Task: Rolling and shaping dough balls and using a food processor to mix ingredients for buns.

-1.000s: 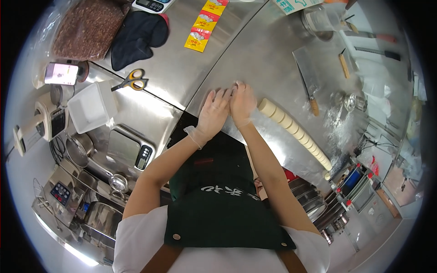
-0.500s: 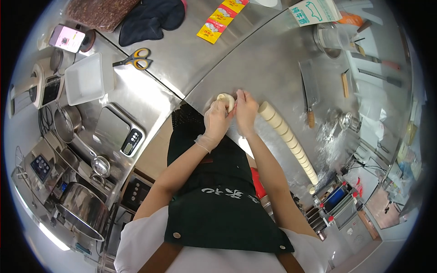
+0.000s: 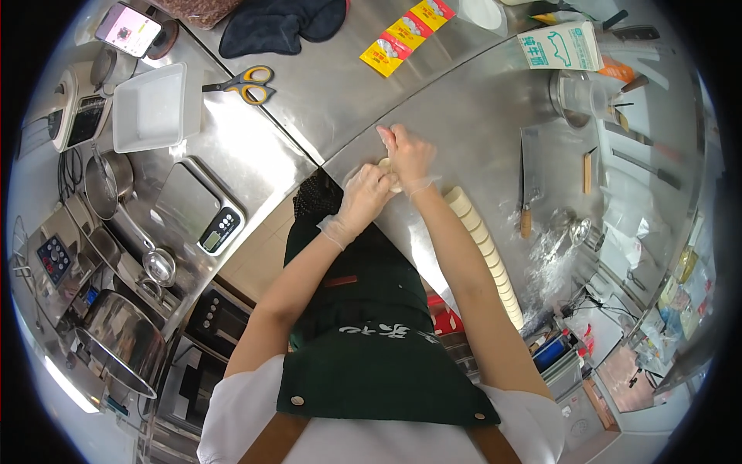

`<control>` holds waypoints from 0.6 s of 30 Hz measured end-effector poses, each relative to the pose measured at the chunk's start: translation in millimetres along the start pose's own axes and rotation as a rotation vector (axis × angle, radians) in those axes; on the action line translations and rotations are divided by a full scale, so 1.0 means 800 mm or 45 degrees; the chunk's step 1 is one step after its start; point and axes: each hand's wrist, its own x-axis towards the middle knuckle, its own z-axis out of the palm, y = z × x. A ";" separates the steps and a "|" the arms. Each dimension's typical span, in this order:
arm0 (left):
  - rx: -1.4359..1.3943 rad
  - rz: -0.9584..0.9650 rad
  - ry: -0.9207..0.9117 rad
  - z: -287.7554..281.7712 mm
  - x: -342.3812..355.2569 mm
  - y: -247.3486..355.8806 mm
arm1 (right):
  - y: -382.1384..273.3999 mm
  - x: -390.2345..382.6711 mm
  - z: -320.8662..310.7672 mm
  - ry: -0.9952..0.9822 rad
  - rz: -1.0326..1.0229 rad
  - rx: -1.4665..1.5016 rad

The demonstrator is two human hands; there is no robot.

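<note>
Both hands, in clear thin gloves, meet over the steel counter around a small pale dough piece [image 3: 394,184]. My left hand [image 3: 365,199] has its fingers bent round the dough from the near left. Across from it, my right hand [image 3: 411,161] is closed against the dough's right side, its thumb or a fingertip pointing up and away. Most of the dough is hidden by the fingers. Beside my right forearm runs a long row of cut dough pieces [image 3: 478,236], lying edge to edge and partly covered by the arm.
A cleaver [image 3: 529,166] lies to the right, near scattered flour [image 3: 545,259]. At left are a digital scale [image 3: 189,203], a white plastic tub [image 3: 151,108] and scissors [image 3: 246,85]. Red-yellow sachets [image 3: 406,37] and a dark cloth mitt [image 3: 282,27] lie at the back.
The right hand has moved up and over the dough, now covering more of it. The left hand's fingers have closed further round it. The whole view has shifted slightly.
</note>
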 end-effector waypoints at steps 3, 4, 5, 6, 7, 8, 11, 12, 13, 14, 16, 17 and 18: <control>-0.151 -0.065 0.048 -0.006 0.012 0.004 | 0.010 0.000 -0.007 -0.113 0.116 0.452; -0.168 -0.133 0.015 -0.009 0.015 0.008 | 0.006 -0.005 -0.013 -0.110 0.118 0.454; -0.185 -0.202 -0.019 -0.011 0.017 0.010 | -0.001 -0.018 -0.021 -0.037 0.165 0.456; -0.185 -0.201 -0.017 -0.008 0.016 0.010 | -0.007 -0.024 -0.028 0.035 0.208 0.456; -0.140 -0.247 -0.035 -0.006 0.016 0.009 | -0.011 -0.024 -0.028 0.035 0.206 0.457; -0.094 -0.294 -0.052 -0.004 0.015 0.008 | -0.015 -0.023 -0.026 0.175 0.112 0.390; -0.177 -0.256 -0.011 -0.007 0.011 0.009 | -0.010 -0.016 -0.020 0.233 0.077 0.229; -0.185 -0.253 -0.019 -0.013 0.011 0.008 | -0.003 -0.014 -0.017 0.151 0.126 0.140; -0.255 -0.318 -0.051 -0.023 0.009 0.004 | 0.003 -0.012 -0.012 0.151 0.136 0.133; -0.325 -0.383 -0.084 -0.028 0.010 0.003 | 0.010 -0.011 -0.007 0.165 0.180 0.165; -0.257 -0.256 -0.135 -0.026 0.017 -0.010 | 0.008 -0.007 -0.002 0.175 0.210 0.215; -0.196 -0.124 -0.186 -0.024 0.022 -0.018 | 0.009 -0.007 -0.003 0.164 0.194 0.239; -0.195 -0.125 -0.188 -0.024 0.026 -0.023 | 0.008 -0.006 -0.006 0.151 0.181 0.260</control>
